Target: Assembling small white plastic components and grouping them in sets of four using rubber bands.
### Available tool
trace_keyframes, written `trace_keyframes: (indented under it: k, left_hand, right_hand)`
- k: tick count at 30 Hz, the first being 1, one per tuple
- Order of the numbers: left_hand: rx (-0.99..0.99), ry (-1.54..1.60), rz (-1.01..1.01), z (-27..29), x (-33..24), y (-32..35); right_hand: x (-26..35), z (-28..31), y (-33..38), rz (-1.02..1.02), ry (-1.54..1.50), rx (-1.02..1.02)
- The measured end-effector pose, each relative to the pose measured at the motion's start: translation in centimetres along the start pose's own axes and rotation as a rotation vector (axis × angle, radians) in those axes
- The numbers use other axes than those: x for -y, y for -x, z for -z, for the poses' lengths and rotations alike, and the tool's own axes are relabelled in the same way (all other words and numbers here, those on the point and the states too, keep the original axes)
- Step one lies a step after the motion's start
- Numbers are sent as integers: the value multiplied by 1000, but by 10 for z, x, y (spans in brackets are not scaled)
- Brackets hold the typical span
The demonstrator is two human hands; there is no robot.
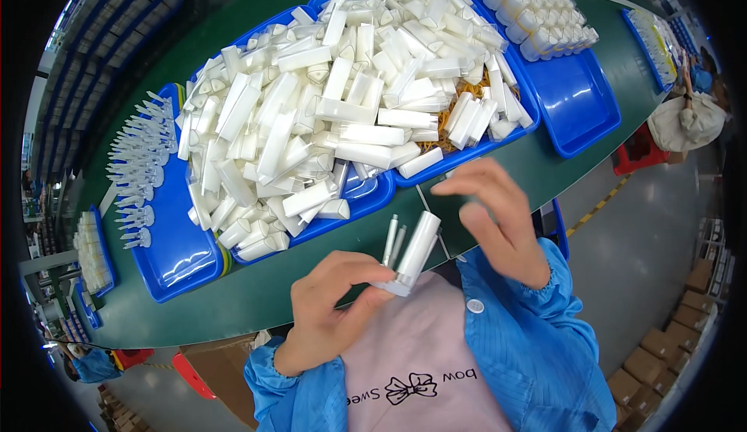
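Observation:
My left hand (338, 300) pinches a small white plastic base (398, 286) between thumb and fingers, above my lap. Two thin upright pins (391, 239) stand on that base beside a thicker white tube (420, 247), all tilted a little to the right. Held off to the upper right of the tube, my right hand (498, 218) has its fingers apart with nothing in them; its fingertips are slightly blurred. Beyond both hands, a big heap of short white tubes with clear ends (342, 97) fills blue trays.
On the left, a blue tray (175, 265) carries rows of spiky clear pieces (144, 159). Another blue tray (580, 109) at the right bears bundled white cylinders (541, 15). Orange-brown bands (471, 89) show under the heap. The green table edge (257, 315) curves before me. Other people sit farther off.

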State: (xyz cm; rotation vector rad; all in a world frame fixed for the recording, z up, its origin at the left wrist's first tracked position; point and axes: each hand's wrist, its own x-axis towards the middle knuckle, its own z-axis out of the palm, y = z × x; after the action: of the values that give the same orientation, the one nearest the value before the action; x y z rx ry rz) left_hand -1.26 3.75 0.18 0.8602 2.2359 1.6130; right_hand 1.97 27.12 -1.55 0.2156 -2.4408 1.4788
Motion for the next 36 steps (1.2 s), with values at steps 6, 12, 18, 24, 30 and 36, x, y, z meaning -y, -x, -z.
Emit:
trace_keyframes:
  k: [6,12,18,24,30,36]
  left_hand:
    - [-120,-22,-19,6,5,7]
    - [-255,49,26,13,7,15]
    - [-142,33,-19,14,6,16]
    - [0,44,-53,9,2,17]
    - [106,-75,-194,4,-4,11]
    - [112,-90,-233,2,-4,10]
  right_hand:
    - [-41,1,22,-5,776,2]
    - [-27,-10,37,-123,601,85]
    - [-16,0,39,-117,615,266]
    - [-8,-8,24,-311,-452,-326]
    - [2,-20,9,-419,-948,-124]
    - [0,-19,8,-395,-981,-68]
